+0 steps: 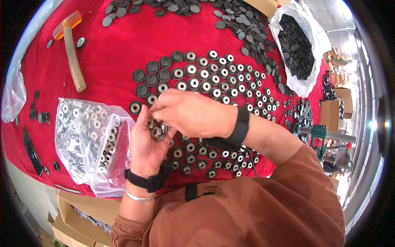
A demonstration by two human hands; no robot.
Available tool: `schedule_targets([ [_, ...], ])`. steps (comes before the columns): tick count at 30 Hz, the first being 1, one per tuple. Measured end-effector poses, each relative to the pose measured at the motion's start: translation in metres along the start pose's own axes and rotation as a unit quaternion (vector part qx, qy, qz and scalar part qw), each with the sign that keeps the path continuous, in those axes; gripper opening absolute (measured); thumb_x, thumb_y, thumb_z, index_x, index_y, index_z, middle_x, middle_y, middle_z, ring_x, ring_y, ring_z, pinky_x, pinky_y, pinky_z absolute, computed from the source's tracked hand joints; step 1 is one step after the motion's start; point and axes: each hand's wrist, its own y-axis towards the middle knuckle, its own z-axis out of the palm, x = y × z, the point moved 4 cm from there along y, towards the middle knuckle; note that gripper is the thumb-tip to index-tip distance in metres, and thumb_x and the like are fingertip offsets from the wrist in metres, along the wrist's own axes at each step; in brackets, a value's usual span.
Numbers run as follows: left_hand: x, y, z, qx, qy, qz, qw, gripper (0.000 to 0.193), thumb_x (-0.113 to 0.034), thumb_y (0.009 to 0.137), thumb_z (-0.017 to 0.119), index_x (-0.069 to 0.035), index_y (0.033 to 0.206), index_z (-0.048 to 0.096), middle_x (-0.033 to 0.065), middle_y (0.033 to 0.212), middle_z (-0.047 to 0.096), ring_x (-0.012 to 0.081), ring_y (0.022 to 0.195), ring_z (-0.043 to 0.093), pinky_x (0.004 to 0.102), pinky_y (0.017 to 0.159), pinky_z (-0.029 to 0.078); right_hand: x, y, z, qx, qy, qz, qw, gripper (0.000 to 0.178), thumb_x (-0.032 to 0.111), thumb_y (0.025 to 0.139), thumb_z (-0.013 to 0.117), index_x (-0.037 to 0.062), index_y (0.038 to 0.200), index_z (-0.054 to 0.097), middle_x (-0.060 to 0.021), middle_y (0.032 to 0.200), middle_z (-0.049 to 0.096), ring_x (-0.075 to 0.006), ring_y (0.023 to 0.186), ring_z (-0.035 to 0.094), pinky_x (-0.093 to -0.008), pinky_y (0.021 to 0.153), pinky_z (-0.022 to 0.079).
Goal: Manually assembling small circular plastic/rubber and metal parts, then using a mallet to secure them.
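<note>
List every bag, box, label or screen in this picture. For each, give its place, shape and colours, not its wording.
Clear plastic bag: left of the left hand, crumpled, full of silvery rings.
White plastic bag: far right, open, holding black discs.
Brown cardboard boxes: below the table's near edge, open.
Labels, screens: none visible.
</note>
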Motion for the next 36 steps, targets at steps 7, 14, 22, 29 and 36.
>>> schedule_targets([
  [7, -0.003, -0.005, 0.001, 0.059, 0.008, -0.01, 0.998, 0.048, -0.037, 0.1, 0.033, 0.001, 0.124, 0.047, 0.0138, 0.116, 0.058, 0.0255, 0.107, 0.057, 0.0403, 0.094, 0.047, -0.019, 0.005, -0.003, 0.059, -0.087, 0.027, 0.994, 0.021, 0.008, 0.067, 0.061, 0.005, 0.087, 0.063, -0.0078, 0.088, 0.057, -0.0262, 0.088, 0.055, -0.0353, 0.077, 0.049],
  [14, 0.001, -0.01, 0.01, 0.029, 0.004, -0.01, 1.0, 0.052, -0.036, 0.099, 0.037, 0.005, 0.13, 0.038, 0.0213, 0.132, 0.046, 0.0332, 0.119, 0.048, 0.0431, 0.1, 0.044, -0.131, 0.002, -0.032, -0.111, -0.228, 0.207, 0.945, 0.017, 0.015, 0.079, 0.063, 0.0007, 0.088, 0.065, -0.0155, 0.08, 0.061, -0.0335, 0.082, 0.06, -0.0416, 0.074, 0.049],
  [22, -0.001, -0.008, 0.007, 0.027, -0.012, -0.012, 0.999, 0.051, -0.035, 0.099, 0.038, 0.005, 0.129, 0.039, 0.0217, 0.13, 0.047, 0.033, 0.118, 0.05, 0.0439, 0.099, 0.044, -0.144, 0.013, -0.021, -0.066, -0.249, 0.197, 0.946, 0.013, 0.013, 0.078, 0.064, 0.0019, 0.083, 0.065, -0.0149, 0.075, 0.059, -0.0329, 0.08, 0.059, -0.0417, 0.073, 0.049],
  [29, -0.002, -0.005, 0.01, 0.042, -0.038, -0.016, 0.998, 0.052, -0.036, 0.099, 0.036, 0.005, 0.131, 0.038, 0.022, 0.132, 0.045, 0.0336, 0.122, 0.046, 0.0449, 0.102, 0.041, -0.144, 0.011, -0.019, -0.056, -0.24, 0.136, 0.96, 0.011, 0.014, 0.077, 0.064, 0.0037, 0.081, 0.065, -0.0121, 0.076, 0.058, -0.0307, 0.081, 0.059, -0.0409, 0.073, 0.049],
  [36, -0.002, -0.003, 0.004, 0.029, -0.041, -0.003, 0.999, 0.054, -0.038, 0.1, 0.032, 0.004, 0.131, 0.04, 0.0203, 0.132, 0.047, 0.0309, 0.122, 0.046, 0.0433, 0.101, 0.042, -0.028, 0.013, -0.031, -0.055, -0.066, 0.09, 0.992, 0.015, 0.012, 0.078, 0.064, 0.0042, 0.091, 0.066, -0.0136, 0.081, 0.058, -0.0294, 0.08, 0.059, -0.0379, 0.072, 0.05],
])
